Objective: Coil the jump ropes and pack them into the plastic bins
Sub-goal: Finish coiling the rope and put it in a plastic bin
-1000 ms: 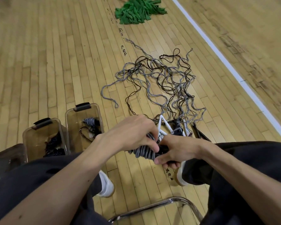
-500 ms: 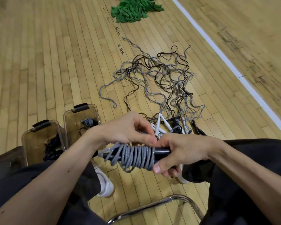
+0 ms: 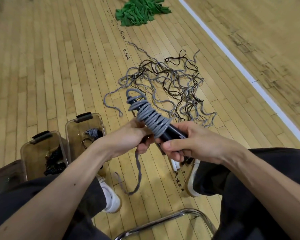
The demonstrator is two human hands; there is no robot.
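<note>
While left hand [image 3: 128, 137] holds one gray rope [image 3: 152, 118] and right hand [image 3: 194, 144] grips its black handle [image 3: 171, 133], I count two plastic bins [image 3: 42, 135], one floor tangle [image 3: 173, 80], one green heap [image 3: 140, 11].

wood floor [image 3: 50, 66], tangled ropes [image 3: 171, 80], two bins [image 3: 87, 118], green cloth [image 3: 139, 13]

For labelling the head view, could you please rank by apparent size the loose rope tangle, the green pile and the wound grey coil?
1. loose rope tangle
2. green pile and wound grey coil look alike; the coil is nearer the camera, so unranked.
</note>
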